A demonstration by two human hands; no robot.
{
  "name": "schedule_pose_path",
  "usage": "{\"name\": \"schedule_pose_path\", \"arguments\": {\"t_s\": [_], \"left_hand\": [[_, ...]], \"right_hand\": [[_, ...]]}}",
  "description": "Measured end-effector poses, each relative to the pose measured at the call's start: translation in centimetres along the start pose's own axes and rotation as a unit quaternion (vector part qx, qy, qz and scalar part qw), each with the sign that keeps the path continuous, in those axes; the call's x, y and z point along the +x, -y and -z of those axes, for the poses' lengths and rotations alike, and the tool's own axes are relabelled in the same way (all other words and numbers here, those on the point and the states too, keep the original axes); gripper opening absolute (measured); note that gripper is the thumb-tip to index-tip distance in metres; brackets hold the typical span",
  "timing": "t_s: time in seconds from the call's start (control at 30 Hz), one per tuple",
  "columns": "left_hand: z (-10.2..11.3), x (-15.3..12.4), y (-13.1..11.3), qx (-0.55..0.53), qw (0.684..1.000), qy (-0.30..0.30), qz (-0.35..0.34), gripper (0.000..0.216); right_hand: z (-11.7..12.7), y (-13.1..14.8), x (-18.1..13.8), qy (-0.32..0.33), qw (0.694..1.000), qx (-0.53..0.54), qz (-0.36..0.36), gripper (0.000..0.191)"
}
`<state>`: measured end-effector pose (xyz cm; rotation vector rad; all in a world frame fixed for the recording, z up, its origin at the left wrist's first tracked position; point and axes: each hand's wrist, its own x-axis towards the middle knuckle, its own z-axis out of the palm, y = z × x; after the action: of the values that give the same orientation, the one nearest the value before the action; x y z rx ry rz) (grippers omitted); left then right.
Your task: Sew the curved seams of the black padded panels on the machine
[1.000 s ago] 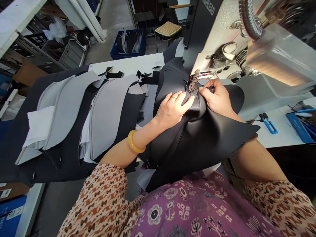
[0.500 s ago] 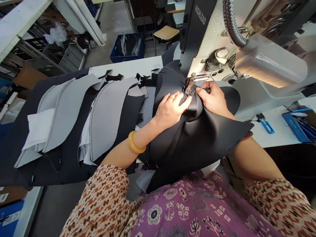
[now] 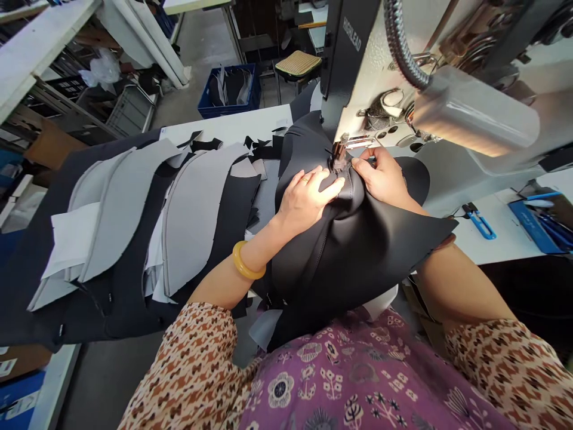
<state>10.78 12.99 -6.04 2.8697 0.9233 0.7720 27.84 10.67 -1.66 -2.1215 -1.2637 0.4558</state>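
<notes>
A black padded fabric piece (image 3: 353,251) lies bunched under the presser foot (image 3: 336,156) of a white sewing machine (image 3: 403,71). My left hand (image 3: 308,197), with a ring and a yellow bangle at the wrist, lies flat on the fabric just left of the foot, fingers stretched out and pressing down. My right hand (image 3: 380,176) sits right of the foot, fingers curled and pinching the fabric's edge close to the needle. The needle itself is hard to make out.
Stacked grey and black cut panels (image 3: 134,209) cover the table to the left. Blue thread snips (image 3: 481,220) and a blue tray (image 3: 541,224) lie on the white table at right. A blue crate (image 3: 228,89) and a stool (image 3: 298,63) stand behind.
Both hands and the fabric have crept slightly toward the presser foot. The head view has shifted a little to the right and closer.
</notes>
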Motion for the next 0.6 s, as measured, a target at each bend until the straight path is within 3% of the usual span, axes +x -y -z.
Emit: {"name": "schedule_pose_path", "arguments": {"t_s": [0.23,0.33,0.4,0.47,0.5,0.6], "left_hand": [[-0.4,0.0,0.8,-0.043,0.999,-0.002,0.006,0.038],[-0.9,-1.5,1.3,-0.091,0.994,-0.031,0.043,0.043],[-1.4,-3.4,1.9,-0.164,0.976,-0.055,0.129,0.051],[-1.9,-5.7,2.3,-0.259,0.927,-0.061,0.264,0.054],[-2.2,-7.0,2.4,-0.325,0.883,-0.058,0.334,0.052],[-2.9,-10.2,1.7,-0.531,0.711,-0.039,0.459,0.037]], "right_hand": [[-0.4,-0.8,1.4,0.009,0.998,0.055,0.021,0.022],[1.1,-2.2,0.8,0.112,0.988,0.095,0.042,0.032],[2.7,-3.5,-0.3,0.203,0.973,0.079,0.079,0.062],[4.4,-4.9,-1.9,0.244,0.965,0.018,0.096,0.084],[5.2,-5.4,-2.7,0.240,0.967,-0.015,0.087,0.087],[6.6,-6.9,-5.0,0.224,0.970,-0.089,0.030,0.078]]}}
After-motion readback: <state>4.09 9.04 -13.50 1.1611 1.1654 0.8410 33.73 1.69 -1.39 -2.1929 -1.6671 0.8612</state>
